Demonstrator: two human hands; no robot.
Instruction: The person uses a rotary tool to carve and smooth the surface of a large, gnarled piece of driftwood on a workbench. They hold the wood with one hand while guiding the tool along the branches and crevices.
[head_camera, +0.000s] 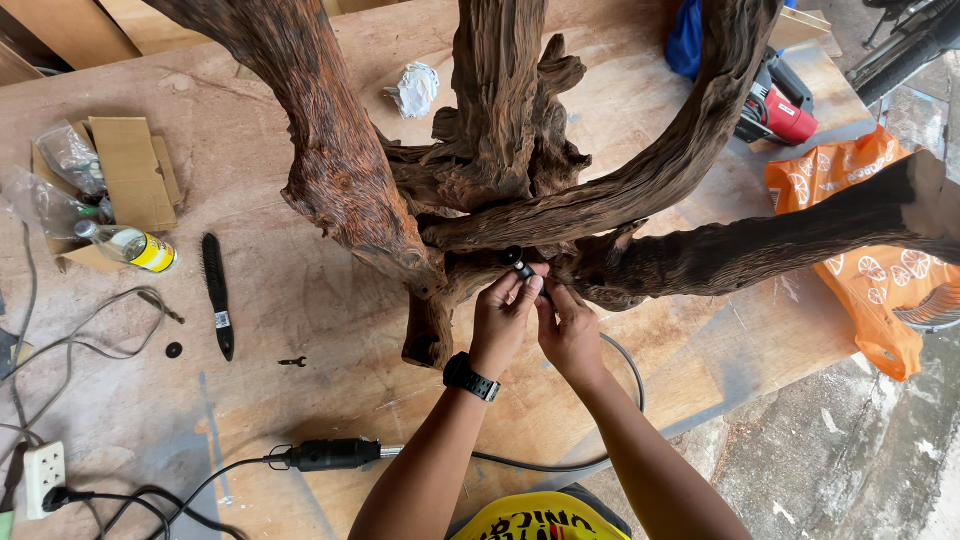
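I am seeing both hands working at the driftwood root (520, 190) on the desk (300, 300). The small black handpiece (518, 262) is pointing up into the root, long axis tilted upward-left. My left hand (505, 312) and right hand (568, 328) are pinching it, fingers (530, 287) closed around it.

driftwood root (520, 170): upper branches cut off by top edge | small black tool tip (517, 262): partly hidden by fingers (528, 288), kind unclear
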